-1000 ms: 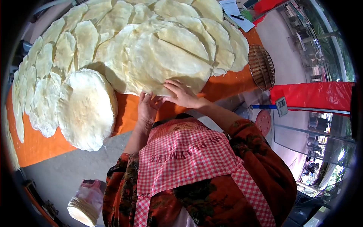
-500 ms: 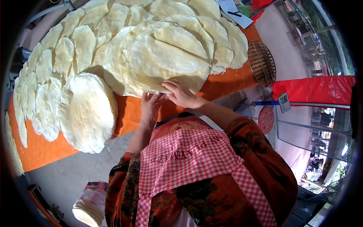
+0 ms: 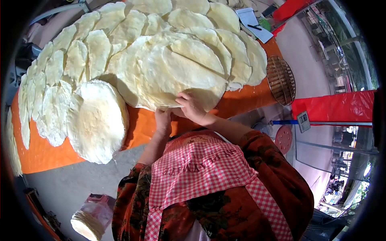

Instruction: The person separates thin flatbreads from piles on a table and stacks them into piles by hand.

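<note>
Head view: where did your sheet [image 3: 165, 92] lie?

On the orange cloth [image 3: 44, 156], overlapping other sheets [image 3: 240, 56]; your right hand [image 3: 194, 110] bent its fingers over the near edge; your left hand [image 3: 163, 120] hid its fingertips; neither grip could be told; uneven pulling might have torn that thin edge.

The word "PLAYMATE" can be read in dark letters on the pink checked apron [image 3: 199, 174], at six o'clock. No numbers can be read on the gray display [image 3: 303, 121] at three o'clock.
</note>
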Motion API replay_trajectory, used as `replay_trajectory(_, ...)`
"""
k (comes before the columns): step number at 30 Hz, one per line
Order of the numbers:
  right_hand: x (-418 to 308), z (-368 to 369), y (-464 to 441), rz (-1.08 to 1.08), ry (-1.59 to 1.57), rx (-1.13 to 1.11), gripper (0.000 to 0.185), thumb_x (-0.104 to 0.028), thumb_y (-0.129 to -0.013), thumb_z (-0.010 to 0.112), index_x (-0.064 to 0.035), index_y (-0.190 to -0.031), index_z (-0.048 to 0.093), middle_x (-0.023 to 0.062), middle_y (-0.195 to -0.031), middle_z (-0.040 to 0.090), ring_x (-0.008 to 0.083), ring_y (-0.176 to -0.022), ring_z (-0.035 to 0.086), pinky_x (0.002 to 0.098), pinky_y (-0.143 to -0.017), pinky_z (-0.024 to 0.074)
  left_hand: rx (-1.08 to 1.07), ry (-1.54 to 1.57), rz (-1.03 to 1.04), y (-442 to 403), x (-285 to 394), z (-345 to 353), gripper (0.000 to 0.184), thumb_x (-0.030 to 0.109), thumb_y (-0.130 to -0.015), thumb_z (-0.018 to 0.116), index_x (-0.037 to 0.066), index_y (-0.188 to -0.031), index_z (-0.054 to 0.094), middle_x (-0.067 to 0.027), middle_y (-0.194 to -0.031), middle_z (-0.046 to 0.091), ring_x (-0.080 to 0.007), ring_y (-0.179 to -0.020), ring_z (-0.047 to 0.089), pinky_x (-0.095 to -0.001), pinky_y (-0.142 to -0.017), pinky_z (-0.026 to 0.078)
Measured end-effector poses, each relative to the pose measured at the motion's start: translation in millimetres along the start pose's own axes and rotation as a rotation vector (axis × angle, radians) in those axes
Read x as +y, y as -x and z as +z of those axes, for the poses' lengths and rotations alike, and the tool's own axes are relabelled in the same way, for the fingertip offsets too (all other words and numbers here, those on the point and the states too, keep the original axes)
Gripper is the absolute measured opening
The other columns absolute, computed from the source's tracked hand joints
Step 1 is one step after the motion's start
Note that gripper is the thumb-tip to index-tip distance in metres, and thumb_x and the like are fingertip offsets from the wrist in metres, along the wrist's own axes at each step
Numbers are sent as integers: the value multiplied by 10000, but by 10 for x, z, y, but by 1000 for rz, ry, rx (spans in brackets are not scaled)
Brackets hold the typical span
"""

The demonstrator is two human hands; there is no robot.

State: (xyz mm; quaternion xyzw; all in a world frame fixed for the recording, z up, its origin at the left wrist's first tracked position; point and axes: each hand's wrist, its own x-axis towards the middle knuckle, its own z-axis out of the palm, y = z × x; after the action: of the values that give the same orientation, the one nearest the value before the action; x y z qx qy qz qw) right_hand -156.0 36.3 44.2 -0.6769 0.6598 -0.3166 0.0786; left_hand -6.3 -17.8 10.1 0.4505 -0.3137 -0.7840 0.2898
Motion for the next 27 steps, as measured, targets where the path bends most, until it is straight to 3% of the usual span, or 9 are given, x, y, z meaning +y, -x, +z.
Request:
replay_trajectory(3, 218, -396, -542, 622, -219, -497, 111, 13, -780, 614, -39, -859, 671, 79, -805, 647, 204, -726, 612, 361, -696, 502, 108, 89, 4, -110, -82, -9, 126, 45, -875, 552, 11, -991, 587, -81, -827, 630, -203, -717, 626, -317, -610, 531)
replay_trajectory(4, 806, -323, -677, 361, -280, -249, 72, -54, -810, 632, -59, -746, 665, 53, -648, 619, 162, -586, 568, 353, -590, 482, 128, 155, 1, -114, -76, 18, 124, 49, -878, 553, 9, -991, 585, -78, -824, 626, -200, -704, 618, -316, -590, 522)
replay_trajectory(5, 739, -909, -1116, 617, -163, -401, 102, -151, -812, 655, -75, -746, 672, 50, -680, 634, 154, -572, 555, 351, -563, 477, 147, 221, -5, -119, -79, 29, 122, 52, -880, 554, 8, -990, 583, -75, -820, 621, -197, -691, 611, -314, -571, 514)
replay_trajectory(10, 2363, -2838, -2700, 312, -45, -111, 255, -232, -818, 635, -10, -940, 667, 41, -795, 667, 146, -696, 612, 320, -636, 512, 190, 179, -32, -273, -239, -99, 126, 46, -896, 541, -18, -997, 580, -86, -851, 625, -187, -684, 613, -303, -562, 522)
replay_trajectory(15, 1233, -4005, -3286, 143, 127, -14, 194, -132, -776, 642, -22, -929, 687, 110, -762, 677, 192, -680, 625, 352, -619, 501, 127, 234, -37, -133, -114, -21, 115, 45, -876, 544, 8, -983, 567, -86, -836, 621, -210, -737, 629, -358, -588, 548)
replay_trajectory(21, 573, -2914, -2372, -87, 188, -113, 249, -145, -880, 567, -40, -1085, 662, 46, -791, 639, 124, -676, 566, 328, -639, 486, 47, 285, -92, -6, -23, -71, 153, 102, -903, 520, 21, -1032, 538, -106, -891, 621, -231, -705, 636, -365, -598, 558)
replay_trajectory(22, -308, -2676, -1940, 534, -56, -127, 228, -131, -893, 536, -69, -1061, 678, 67, -751, 630, 141, -641, 534, 341, -624, 470, 43, 265, -93, 53, 13, -62, 165, 115, -908, 517, 18, -1041, 530, -110, -895, 618, -235, -702, 636, -367, -598, 559)
replay_trajectory(24, 233, -1607, -1180, 68, 189, -2, 186, -141, -885, 519, -90, -898, 697, 50, -652, 567, 125, -603, 533, 294, -544, 433, 31, 225, -91, 145, 121, -3, 192, 142, -917, 512, 13, -1059, 514, -118, -903, 611, -243, -697, 637, -372, -599, 561)
replay_trajectory(27, 79, -560, -343, 367, -65, -219, 152, -49, -831, 534, -49, -901, 669, 105, -767, 611, 235, -698, 589, 361, -618, 478, 21, 167, -124, 197, 193, 38, 208, 155, -921, 512, 12, -1072, 504, -116, -882, 599, -251, -713, 638, -374, -614, 564)
